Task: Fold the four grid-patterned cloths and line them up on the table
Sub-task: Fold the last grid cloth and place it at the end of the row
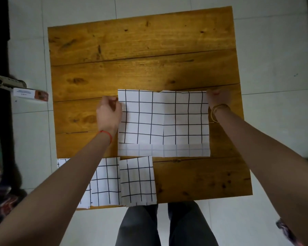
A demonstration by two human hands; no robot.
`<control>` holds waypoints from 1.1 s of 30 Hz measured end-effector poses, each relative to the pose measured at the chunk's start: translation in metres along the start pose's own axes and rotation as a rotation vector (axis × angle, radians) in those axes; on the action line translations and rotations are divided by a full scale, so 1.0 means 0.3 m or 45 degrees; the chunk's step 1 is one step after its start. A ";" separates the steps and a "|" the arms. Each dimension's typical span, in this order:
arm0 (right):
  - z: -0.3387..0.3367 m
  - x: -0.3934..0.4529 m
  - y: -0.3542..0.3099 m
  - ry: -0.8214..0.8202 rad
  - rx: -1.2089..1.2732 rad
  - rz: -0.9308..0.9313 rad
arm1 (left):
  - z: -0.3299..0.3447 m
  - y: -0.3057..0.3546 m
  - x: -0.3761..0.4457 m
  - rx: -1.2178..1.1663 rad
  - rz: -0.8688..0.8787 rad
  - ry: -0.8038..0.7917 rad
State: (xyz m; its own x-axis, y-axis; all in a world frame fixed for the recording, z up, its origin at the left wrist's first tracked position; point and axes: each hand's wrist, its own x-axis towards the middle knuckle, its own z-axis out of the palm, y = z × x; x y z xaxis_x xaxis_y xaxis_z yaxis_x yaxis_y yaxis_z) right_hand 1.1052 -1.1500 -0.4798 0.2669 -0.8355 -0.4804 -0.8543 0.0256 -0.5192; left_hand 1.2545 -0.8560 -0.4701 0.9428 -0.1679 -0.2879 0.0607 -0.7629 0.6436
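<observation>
Both bare forearms reached forward and apart, the left hand (pixel 109 113) curled with its fingers pinched at the far left corner of the cloth (pixel 163 121), a red thread round its wrist. The right hand (pixel 218 98) was closed likewise at the far right corner, knuckles up, bangles on its wrist. Below, between the arms, the person's two legs stood in dark trousers.

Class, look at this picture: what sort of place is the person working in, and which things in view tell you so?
Probably a room in a home, not a workshop or shop. The clues: a plain wooden plank table standing on pale floor tiles, and a small printed box lying on the floor beside it.
</observation>
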 end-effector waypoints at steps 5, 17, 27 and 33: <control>0.011 0.016 -0.017 -0.016 0.000 0.058 | 0.038 0.070 0.101 -0.040 -0.338 -0.106; -0.018 0.033 -0.011 -0.027 0.207 0.029 | 0.066 0.083 0.143 -0.372 -0.322 -0.011; 0.006 0.032 0.003 0.012 0.114 -0.060 | 0.057 -0.001 0.051 -0.054 0.017 0.030; 0.031 0.024 0.023 0.001 0.120 -0.113 | 0.063 -0.033 0.004 0.783 0.558 -0.418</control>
State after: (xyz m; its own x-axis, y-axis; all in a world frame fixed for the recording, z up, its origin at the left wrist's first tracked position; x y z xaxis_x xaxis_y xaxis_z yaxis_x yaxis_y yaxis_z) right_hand 1.1053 -1.1507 -0.4935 0.3391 -0.8370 -0.4295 -0.7817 0.0032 -0.6236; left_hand 1.2488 -0.8604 -0.4904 0.6898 -0.6309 -0.3551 -0.5707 -0.7757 0.2695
